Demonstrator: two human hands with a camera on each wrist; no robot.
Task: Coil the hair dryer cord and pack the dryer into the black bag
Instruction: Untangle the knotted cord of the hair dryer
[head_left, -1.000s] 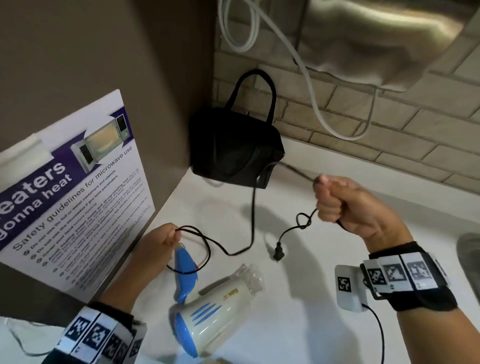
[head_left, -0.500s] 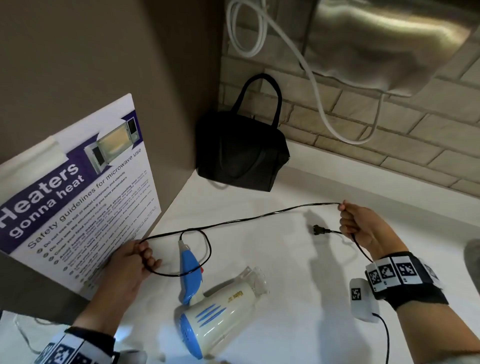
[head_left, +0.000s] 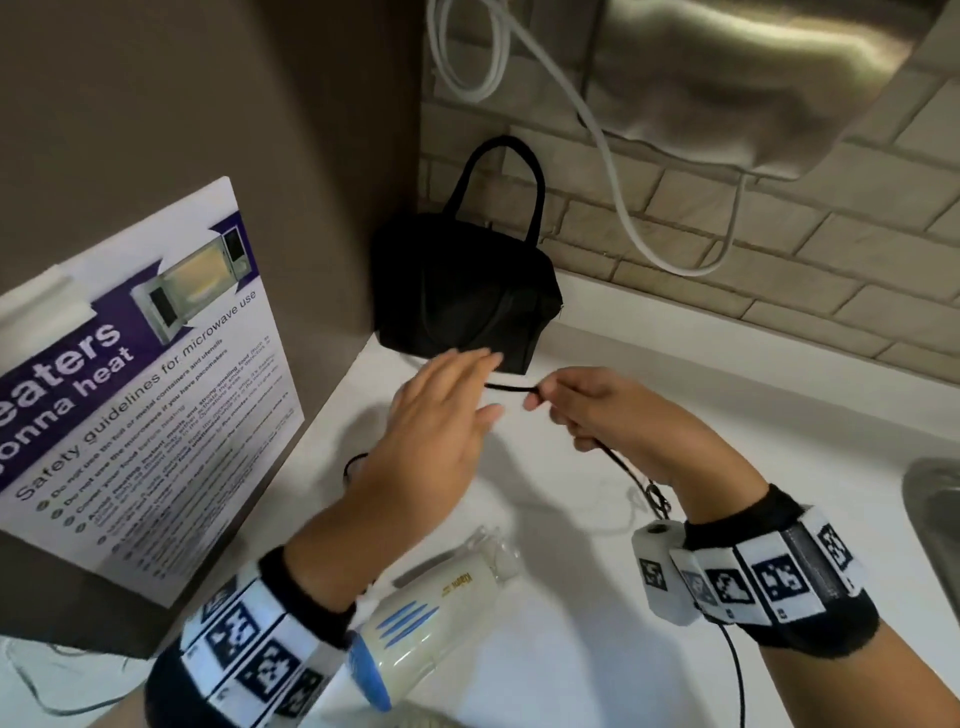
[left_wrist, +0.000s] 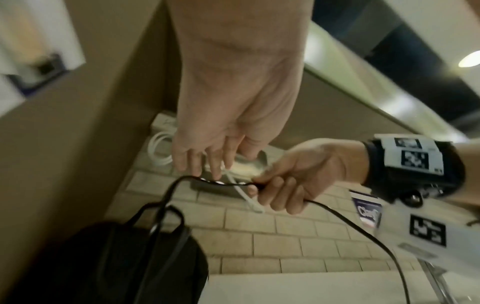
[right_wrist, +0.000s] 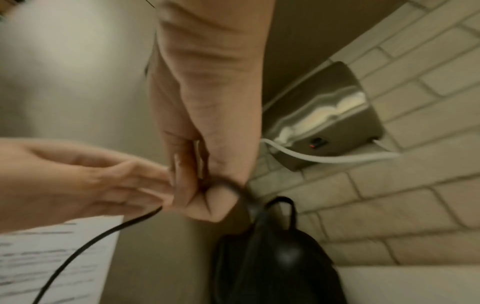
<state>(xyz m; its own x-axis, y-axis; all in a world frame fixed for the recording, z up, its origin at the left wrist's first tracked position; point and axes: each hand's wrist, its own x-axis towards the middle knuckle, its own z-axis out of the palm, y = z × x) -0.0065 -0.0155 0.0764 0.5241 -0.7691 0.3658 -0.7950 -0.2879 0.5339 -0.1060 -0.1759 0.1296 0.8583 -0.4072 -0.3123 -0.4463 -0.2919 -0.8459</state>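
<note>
The white and blue hair dryer (head_left: 436, 618) lies on the white counter (head_left: 597, 649), partly under my left forearm. Its black cord (head_left: 511, 387) runs between my two hands, which are raised in front of the black bag (head_left: 467, 301). My right hand (head_left: 550, 402) grips the cord in a fist, and the slack hangs down below it towards the wrist. My left hand (head_left: 467, 387) is flat with straight fingers (left_wrist: 200, 164) beside the cord (left_wrist: 179, 181); whether they touch it is unclear. The bag stands upright in the corner, handles up. The plug is hidden.
A microwave safety poster (head_left: 140, 379) leans against the brown wall on the left. On the brick wall above hang a steel hand dryer (head_left: 727, 78) and a white cable (head_left: 613, 171). A sink rim (head_left: 935, 519) shows at the right edge.
The hands, wide apart with the cord stretched between them, have come together in front of the bag. My left hand has let go of the cord loop and opened flat.
</note>
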